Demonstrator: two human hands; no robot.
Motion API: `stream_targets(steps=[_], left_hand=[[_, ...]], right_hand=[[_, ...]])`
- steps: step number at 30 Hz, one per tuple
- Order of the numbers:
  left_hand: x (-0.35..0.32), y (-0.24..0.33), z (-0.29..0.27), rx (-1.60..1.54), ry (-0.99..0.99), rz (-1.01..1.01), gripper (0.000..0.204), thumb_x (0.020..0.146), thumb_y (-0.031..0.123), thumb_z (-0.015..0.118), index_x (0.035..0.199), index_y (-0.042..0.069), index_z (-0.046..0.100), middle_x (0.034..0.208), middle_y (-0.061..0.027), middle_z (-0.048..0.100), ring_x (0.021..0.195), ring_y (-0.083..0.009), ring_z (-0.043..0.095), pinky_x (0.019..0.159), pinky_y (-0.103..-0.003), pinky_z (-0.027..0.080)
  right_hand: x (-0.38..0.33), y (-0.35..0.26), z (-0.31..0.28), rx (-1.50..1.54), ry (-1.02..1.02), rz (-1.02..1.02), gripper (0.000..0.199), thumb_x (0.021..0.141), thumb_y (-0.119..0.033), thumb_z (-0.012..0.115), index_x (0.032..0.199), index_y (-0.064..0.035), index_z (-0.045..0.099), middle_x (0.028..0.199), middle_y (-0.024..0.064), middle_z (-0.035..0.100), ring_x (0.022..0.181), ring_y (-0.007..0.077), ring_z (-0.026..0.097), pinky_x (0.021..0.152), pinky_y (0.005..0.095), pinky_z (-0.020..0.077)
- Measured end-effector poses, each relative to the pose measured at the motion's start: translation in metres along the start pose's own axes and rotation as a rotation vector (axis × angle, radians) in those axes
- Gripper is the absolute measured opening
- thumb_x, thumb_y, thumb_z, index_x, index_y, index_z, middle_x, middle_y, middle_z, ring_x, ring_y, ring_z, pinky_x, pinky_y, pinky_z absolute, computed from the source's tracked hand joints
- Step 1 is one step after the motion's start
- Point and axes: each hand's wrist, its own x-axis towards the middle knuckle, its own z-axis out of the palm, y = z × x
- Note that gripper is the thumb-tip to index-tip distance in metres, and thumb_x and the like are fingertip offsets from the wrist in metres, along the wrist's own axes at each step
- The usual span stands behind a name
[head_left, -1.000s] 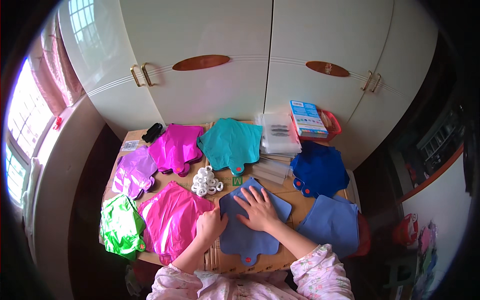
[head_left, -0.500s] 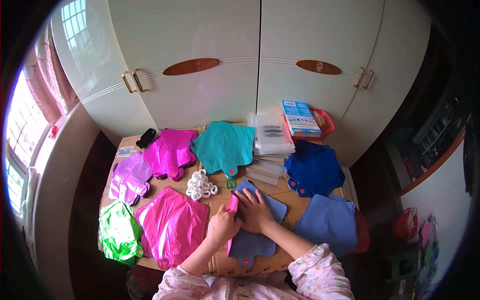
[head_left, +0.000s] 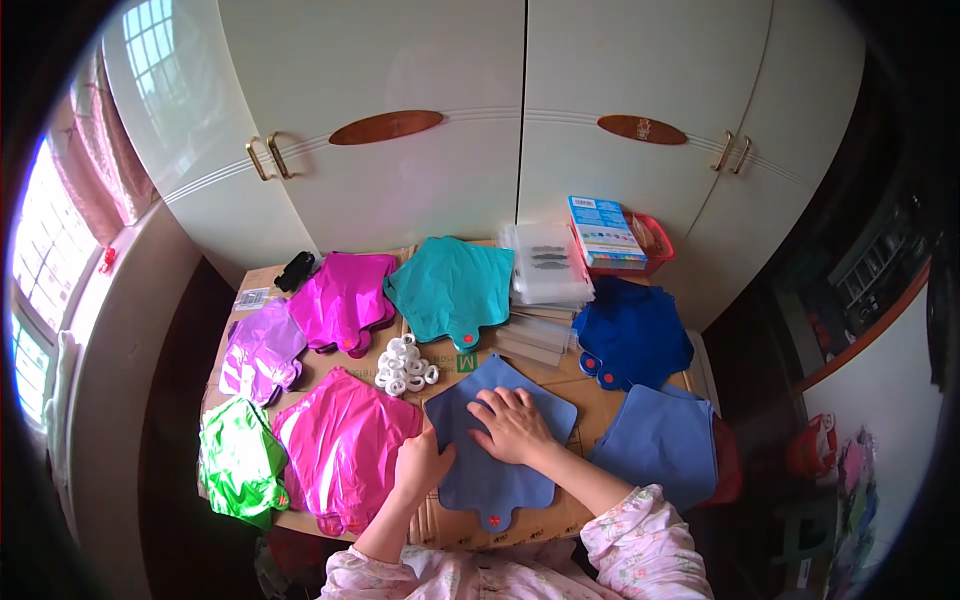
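Observation:
A flat blue-grey sheet (head_left: 490, 490), roughly five-sided with a round tab and a red mark at its near end, lies before me. My right hand (head_left: 515, 428) rests on its upper middle, palm down with the fingers spread. At the sheet's left edge is my left hand (head_left: 422, 462), fingers curled and closed, its thumb over the edge. Close to that hand on the left lies a shiny pink sheet (head_left: 345, 440) of similar shape. A pile of small white rings (head_left: 402, 366) sits beyond my left hand.
On the cardboard (head_left: 425, 525) lie more sheets: green (head_left: 240, 455), lilac (head_left: 262, 350), magenta (head_left: 345, 295), teal (head_left: 450, 285), dark blue (head_left: 635, 335) and a blue-grey pile (head_left: 660, 440). Clear plastic sleeves (head_left: 548, 280), a blue-white box (head_left: 605, 232) and a red basket (head_left: 655, 245) stand at the back.
The sheet's left side, folded over with a pink underside showing, now lies flat. My left hand has moved left with that edge; my right hand has shifted slightly right.

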Motion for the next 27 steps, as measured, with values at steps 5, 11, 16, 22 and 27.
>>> stream_targets(steps=[5,11,16,22,27], left_hand=[[0.002,0.01,-0.004,-0.012,0.034,-0.008,0.032,0.08,0.029,0.062,0.08,-0.003,0.057,0.069,-0.0253,0.062,0.066,-0.0417,0.063,0.06,-0.049,0.052],[0.0,0.032,-0.006,-0.055,0.065,0.152,0.02,0.076,0.019,0.06,0.077,-0.001,0.056,0.064,-0.0219,0.059,0.064,-0.0402,0.062,0.061,-0.047,0.051],[0.002,0.048,0.007,-0.033,0.087,0.256,0.018,0.072,0.016,0.059,0.075,-0.002,0.059,0.081,-0.022,0.059,0.075,-0.0384,0.062,0.069,-0.046,0.051],[0.005,0.051,0.017,0.0,0.139,0.339,0.017,0.07,0.014,0.06,0.076,-0.002,0.062,0.093,-0.024,0.056,0.092,-0.0391,0.055,0.084,-0.045,0.047],[0.006,0.049,0.02,-0.029,0.124,0.367,0.021,0.071,0.013,0.059,0.083,-0.003,0.063,0.108,-0.0242,0.055,0.092,-0.0384,0.055,0.085,-0.044,0.047]], right_hand=[[0.002,0.0,-0.001,0.018,0.067,-0.021,0.049,0.082,-0.038,0.062,0.124,-0.0134,0.052,0.127,0.0055,0.048,0.118,0.0246,0.043,0.1,0.0438,0.0316],[0.004,0.0,-0.002,-0.009,-0.004,0.009,0.059,0.082,-0.04,0.057,0.134,-0.0134,0.046,0.138,0.0071,0.042,0.13,0.0276,0.034,0.109,0.0511,0.0231],[0.003,0.003,0.0,-0.049,-0.094,0.018,0.058,0.085,-0.04,0.052,0.136,-0.0146,0.045,0.148,0.0058,0.032,0.138,0.0279,0.026,0.111,0.0539,0.0176],[0.001,0.009,0.005,-0.074,-0.097,-0.008,0.058,0.082,-0.036,0.052,0.136,-0.0173,0.046,0.147,0.0052,0.033,0.137,0.0279,0.026,0.112,0.053,0.0176],[0.0,0.015,0.012,0.147,0.039,-0.003,0.05,0.081,-0.026,0.056,0.128,-0.0107,0.051,0.14,0.0079,0.041,0.132,0.027,0.036,0.111,0.0498,0.0224]])
